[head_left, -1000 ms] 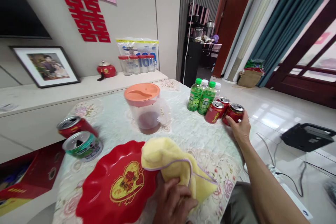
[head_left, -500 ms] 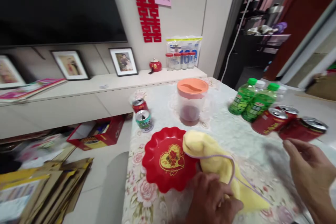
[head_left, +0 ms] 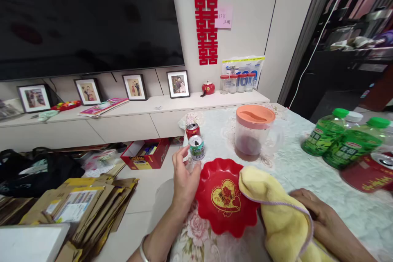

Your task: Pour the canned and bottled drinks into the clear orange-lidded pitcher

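Note:
My left hand (head_left: 184, 176) reaches out over the table's left edge, fingers apart, and holds nothing. Its fingertips are right beside a green opened can (head_left: 197, 147). A red can (head_left: 192, 129) stands just behind that one. My right hand (head_left: 316, 211) lies flat on the tablecloth against a yellow cloth (head_left: 276, 204), which drapes partly over a red scalloped plate (head_left: 208, 176) with a gold heart.
A clear pitcher (head_left: 251, 135) with an orange lid stands mid-table. Green bottles (head_left: 325, 137) and a red can (head_left: 368, 172) are at the right. Flattened cardboard (head_left: 82, 208) and a red box (head_left: 144, 155) lie on the floor to the left, below a low cabinet (head_left: 123, 118).
The view swung left. My left hand let go of the yellow cloth and moved out to the green can. My right hand left the red cans and came down beside the cloth.

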Available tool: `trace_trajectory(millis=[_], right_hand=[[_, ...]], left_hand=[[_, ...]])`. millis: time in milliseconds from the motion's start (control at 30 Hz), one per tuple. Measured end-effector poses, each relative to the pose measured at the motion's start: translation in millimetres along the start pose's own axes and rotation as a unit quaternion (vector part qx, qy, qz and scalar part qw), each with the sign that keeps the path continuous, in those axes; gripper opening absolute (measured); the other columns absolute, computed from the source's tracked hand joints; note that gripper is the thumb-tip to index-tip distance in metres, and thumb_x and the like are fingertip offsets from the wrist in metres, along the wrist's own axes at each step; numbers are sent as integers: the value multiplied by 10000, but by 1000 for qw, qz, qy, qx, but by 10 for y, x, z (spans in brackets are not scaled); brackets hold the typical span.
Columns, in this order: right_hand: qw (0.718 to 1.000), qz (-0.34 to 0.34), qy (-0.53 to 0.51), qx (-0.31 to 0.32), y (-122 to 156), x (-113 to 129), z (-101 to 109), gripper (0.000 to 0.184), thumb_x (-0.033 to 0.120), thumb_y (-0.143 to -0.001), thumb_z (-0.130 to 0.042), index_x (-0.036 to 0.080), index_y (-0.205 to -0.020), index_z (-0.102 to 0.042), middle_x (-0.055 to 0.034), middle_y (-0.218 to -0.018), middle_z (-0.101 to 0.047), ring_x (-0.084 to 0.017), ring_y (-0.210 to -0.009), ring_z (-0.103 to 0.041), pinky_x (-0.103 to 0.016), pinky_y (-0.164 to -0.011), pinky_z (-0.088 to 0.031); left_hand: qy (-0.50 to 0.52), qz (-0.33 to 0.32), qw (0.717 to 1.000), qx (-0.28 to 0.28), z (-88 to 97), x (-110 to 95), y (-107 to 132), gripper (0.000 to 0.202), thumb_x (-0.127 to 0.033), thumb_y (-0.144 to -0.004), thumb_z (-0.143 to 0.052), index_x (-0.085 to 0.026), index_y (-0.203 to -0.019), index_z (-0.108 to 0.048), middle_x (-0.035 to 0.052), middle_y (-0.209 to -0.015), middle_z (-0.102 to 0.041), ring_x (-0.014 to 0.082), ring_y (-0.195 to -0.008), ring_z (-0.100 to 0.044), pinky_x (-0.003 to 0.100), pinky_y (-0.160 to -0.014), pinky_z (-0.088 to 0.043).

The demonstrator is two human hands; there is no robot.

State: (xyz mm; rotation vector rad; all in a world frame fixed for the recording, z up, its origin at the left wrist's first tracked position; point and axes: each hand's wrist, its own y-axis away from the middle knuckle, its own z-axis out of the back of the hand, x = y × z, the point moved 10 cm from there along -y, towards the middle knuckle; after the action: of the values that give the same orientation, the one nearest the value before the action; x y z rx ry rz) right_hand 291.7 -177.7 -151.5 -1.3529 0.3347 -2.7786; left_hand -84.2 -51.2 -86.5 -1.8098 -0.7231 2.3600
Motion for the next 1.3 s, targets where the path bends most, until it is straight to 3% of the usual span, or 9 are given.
trace_trajectory(millis=[133,200,267,400,500,733,933,1167,1300], right_hand=[[1000,18,-7,7,-25,-22,0,337,564,-911,-652,283,-837,-824,-99,-920,-770,-300,-899,-719,-398,-789,-594],[1000,-4,-6,-23,-35,-99,148,349,588,-871,-671,275,-815,-815,-97,-939,-773,-306,-900,-725,-402,-786,-598],[993,-53,-4,-102,-13,-224,416,380,638,-773,-705,270,-740,-793,-103,-933,-775,-329,-882,-728,-432,-774,-595],[920,-218,-11,-325,259,-517,957,321,624,-545,-744,312,-622,-757,-128,-907,-786,-409,-914,-716,-533,-765,-563],[868,-310,-24,-388,419,-582,1024,299,601,-489,-730,341,-636,-749,-147,-908,-790,-454,-975,-696,-605,-814,-536],[856,-311,-63,-409,453,-626,956,412,624,-537,-715,291,-778,-743,-124,-1002,-786,-450,-1161,-650,-582,-1123,-441],[856,-256,-98,-439,522,-785,951,492,638,-653,-734,241,-943,-764,-76,-989,-752,-330,-964,-661,-514,-1077,-458],[852,-240,-101,-455,559,-788,959,460,605,-634,-772,216,-878,-761,-43,-861,-719,-272,-878,-613,-435,-928,-467],[857,-213,-78,-462,553,-739,988,407,584,-686,-761,213,-854,-754,-29,-826,-710,-245,-834,-605,-403,-865,-463]], left_hand=[[-5,72,997,15,-88,572,-310,704,-202,-743,-760,-207,-1386,-472,141,-1432,-486,309,-1357,-536,501,-1158,-446],[-1,74,997,26,-181,714,-401,786,-186,-691,-799,-204,-1391,-443,147,-1439,-491,313,-1359,-543,505,-1174,-430],[4,73,997,38,-279,803,-463,834,-178,-666,-820,-206,-1398,-422,148,-1439,-505,308,-1358,-555,491,-1175,-430],[2,75,996,56,-439,888,-530,795,-168,-689,-806,-195,-1379,-413,146,-1371,-574,290,-1284,-616,475,-1129,-465],[-11,80,995,63,-500,896,-555,729,-169,-703,-794,-198,-1336,-433,111,-1266,-622,266,-1185,-663,460,-1083,-491],[-62,76,993,61,-429,731,-530,572,-232,-633,-819,-194,-1134,-544,53,-1125,-535,309,-1194,-594,508,-1113,-451],[-41,59,993,95,-444,424,-447,606,-348,-668,-802,-214,-1192,-529,45,-1153,-501,291,-1143,-606,502,-1072,-482],[-8,45,973,227,-686,-108,-450,599,-341,-674,-792,-212,-1193,-524,67,-1180,-600,293,-1138,-630,449,-1012,-493],[4,70,924,375,-916,-225,-230,570,-312,-698,-786,-228,-1190,-511,31,-1070,-652,258,-989,-645,380,-862,-505]])
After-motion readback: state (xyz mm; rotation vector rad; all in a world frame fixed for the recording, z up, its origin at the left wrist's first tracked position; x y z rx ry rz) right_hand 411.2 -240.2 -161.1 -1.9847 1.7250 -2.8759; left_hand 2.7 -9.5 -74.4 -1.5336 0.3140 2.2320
